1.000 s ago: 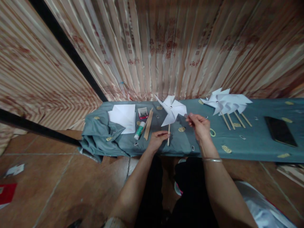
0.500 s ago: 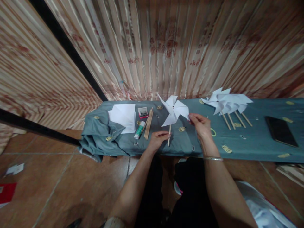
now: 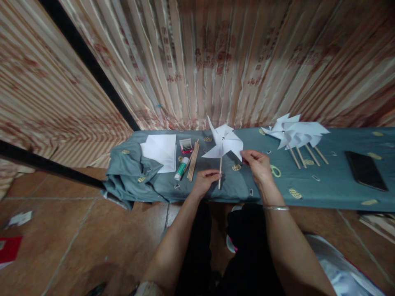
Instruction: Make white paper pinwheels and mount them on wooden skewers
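Observation:
A white paper pinwheel (image 3: 226, 144) on a wooden stick stands tilted above the cloth-covered table, a shiny pin at its centre. My left hand (image 3: 205, 181) pinches the lower part of the stick between thumb and fingers. With closed fingertips, my right hand (image 3: 257, 163) touches the tip of the pinwheel's right blade. Just right of that hand lies a pair of green-handled scissors (image 3: 275, 171), partly hidden by it. Left of the pinwheel are several loose wooden sticks (image 3: 194, 161), a glue stick (image 3: 181, 169) and a small red-and-white box of pins (image 3: 186, 146).
White paper sheets (image 3: 162, 150) are stacked at the table's left end. Several finished pinwheels (image 3: 300, 133) lie overlapping to the right, with a black phone (image 3: 365, 170) beyond them. A pleated curtain (image 3: 212, 74) hangs behind the table (image 3: 324, 199); a dark pole (image 3: 92, 70) crosses at the left.
The pinwheel's blades have turned clockwise a little. My right hand has moved slightly left and down with the blade tip, showing more of the scissors. My left hand stays on the stick.

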`<state>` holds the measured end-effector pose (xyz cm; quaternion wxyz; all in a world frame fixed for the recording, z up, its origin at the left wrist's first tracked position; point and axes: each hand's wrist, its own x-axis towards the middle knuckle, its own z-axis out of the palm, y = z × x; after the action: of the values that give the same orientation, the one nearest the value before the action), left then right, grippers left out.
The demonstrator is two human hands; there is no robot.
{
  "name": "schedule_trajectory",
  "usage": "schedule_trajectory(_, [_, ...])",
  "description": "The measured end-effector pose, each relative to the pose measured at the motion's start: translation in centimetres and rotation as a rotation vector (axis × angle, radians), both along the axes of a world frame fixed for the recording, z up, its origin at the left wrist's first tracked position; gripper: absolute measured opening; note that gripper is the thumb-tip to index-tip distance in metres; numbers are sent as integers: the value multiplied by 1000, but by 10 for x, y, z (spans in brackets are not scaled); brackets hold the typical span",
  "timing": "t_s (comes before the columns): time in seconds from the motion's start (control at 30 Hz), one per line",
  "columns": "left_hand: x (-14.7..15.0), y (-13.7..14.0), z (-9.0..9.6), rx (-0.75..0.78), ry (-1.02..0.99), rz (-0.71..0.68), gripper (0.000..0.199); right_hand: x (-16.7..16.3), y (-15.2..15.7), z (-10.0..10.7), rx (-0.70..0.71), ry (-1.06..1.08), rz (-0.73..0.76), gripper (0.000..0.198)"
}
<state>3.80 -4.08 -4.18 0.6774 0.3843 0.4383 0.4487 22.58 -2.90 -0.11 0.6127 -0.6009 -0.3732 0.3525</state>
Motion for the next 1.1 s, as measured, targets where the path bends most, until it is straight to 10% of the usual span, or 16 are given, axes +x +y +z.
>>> schedule_trajectory(1.1, [1,-1,0,17,1,13,36,-25,-10,4,-52,57,192,40])
